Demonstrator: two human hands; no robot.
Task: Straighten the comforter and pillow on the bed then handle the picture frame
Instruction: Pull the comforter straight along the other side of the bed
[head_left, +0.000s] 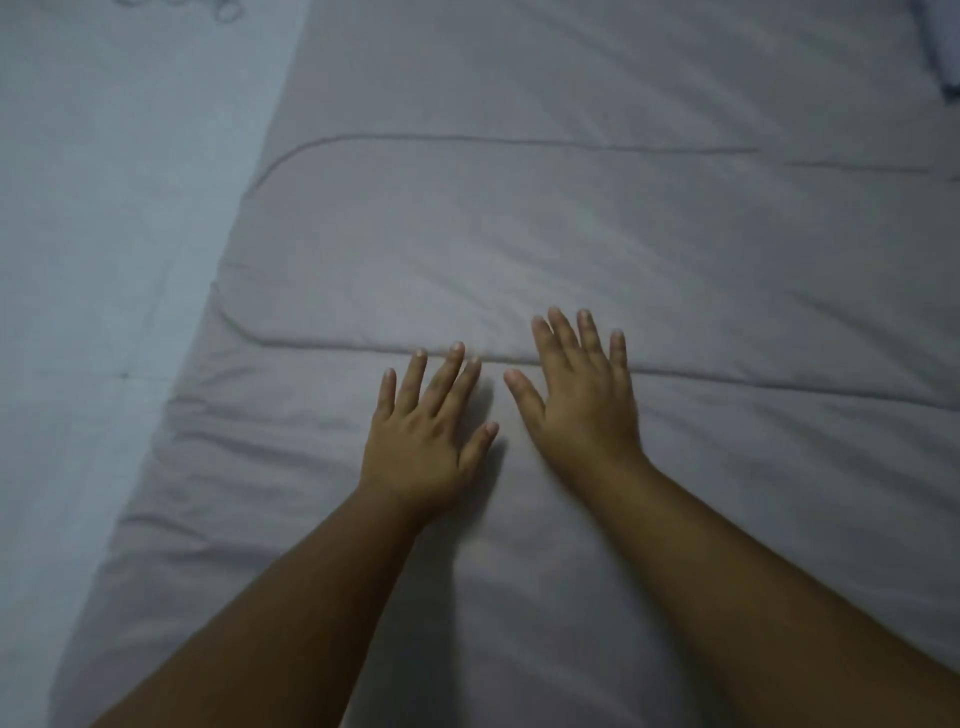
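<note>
Pressing flat with fingers spread, left hand (423, 441) and right hand (582, 397) on the comforter (519, 249) — sliding outward could bunch fabric against its stitched seam (337, 344).

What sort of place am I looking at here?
Probably a bedroom, looking down on a bed. The left hand and right hand lie flat on a stitched grey comforter spread over a paler sheet. Nothing else of the room shows.
</note>
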